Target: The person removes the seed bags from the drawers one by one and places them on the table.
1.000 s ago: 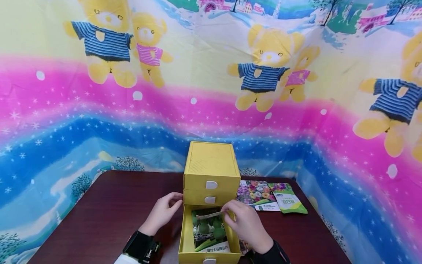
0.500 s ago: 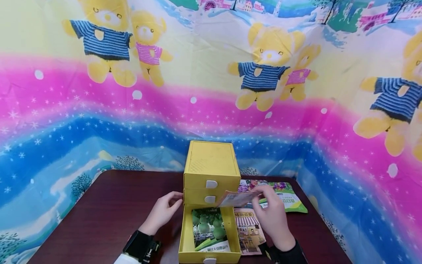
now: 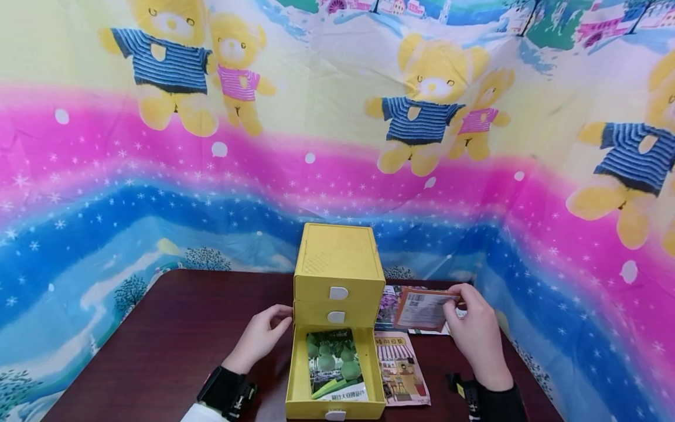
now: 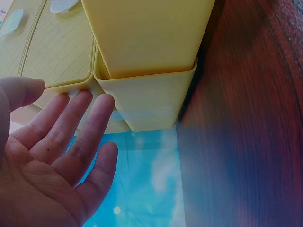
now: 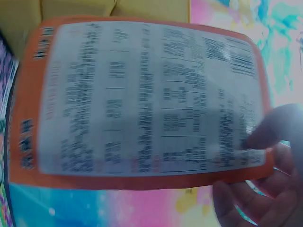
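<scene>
My right hand pinches an orange-edged seed packet by its corner, with the printed white back showing. In the right wrist view that packet is spread wide before the thumb and fingers. It hangs over other packets lying right of the yellow drawer cabinet. My left hand rests its relaxed fingertips against the cabinet's left side. In the left wrist view those fingers are spread and grip nothing. The bottom drawer is pulled out, with a green gourd seed packet lying in it.
A pink-striped seed packet lies on the dark wooden table beside the open drawer. Behind the held packet, a purple-flowered packet shows. Two upper drawers are closed. A patterned cloth stands around the table.
My right hand has lifted the orange-edged packet out of the bottom drawer and carried it right, over the lying packets. The pink-striped packet is now uncovered. The left hand has stayed put.
</scene>
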A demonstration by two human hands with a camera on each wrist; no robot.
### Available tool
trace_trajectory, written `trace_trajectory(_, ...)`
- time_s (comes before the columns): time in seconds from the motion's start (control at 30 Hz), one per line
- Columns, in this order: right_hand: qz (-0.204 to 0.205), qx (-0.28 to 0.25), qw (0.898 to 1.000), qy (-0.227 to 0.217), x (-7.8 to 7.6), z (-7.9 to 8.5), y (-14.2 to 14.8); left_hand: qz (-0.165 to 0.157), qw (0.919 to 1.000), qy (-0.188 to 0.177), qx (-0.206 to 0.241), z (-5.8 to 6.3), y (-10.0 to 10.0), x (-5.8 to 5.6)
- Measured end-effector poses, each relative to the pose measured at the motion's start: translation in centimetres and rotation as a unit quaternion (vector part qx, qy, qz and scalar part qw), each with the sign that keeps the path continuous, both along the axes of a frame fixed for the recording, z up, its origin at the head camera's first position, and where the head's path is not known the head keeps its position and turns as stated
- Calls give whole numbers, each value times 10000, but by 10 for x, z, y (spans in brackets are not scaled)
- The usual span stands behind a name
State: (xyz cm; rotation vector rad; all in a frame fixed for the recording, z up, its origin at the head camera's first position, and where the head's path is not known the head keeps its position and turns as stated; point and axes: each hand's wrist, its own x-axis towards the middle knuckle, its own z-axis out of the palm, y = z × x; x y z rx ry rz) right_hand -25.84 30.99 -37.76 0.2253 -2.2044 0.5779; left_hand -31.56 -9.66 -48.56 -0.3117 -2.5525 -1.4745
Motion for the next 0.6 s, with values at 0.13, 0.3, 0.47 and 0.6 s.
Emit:
trace_trajectory(0.13,-102,242,9979,-584,-2,-2,15,-10,10000,42,-6,0,0,0)
trace_trajectory(0.3,-171,523,9926,-1080,-6,-7,28,-25,10000,46,11,-1,1,1)
trace_trajectory(0.47,112,404,9901,-1338,-28,-37,58,-54,10000,56,58,-1,0,0)
trace_trajectory(0.6,326,319,9911,-1248,-59,-78,94,-66,10000,42,45,0,1,1)
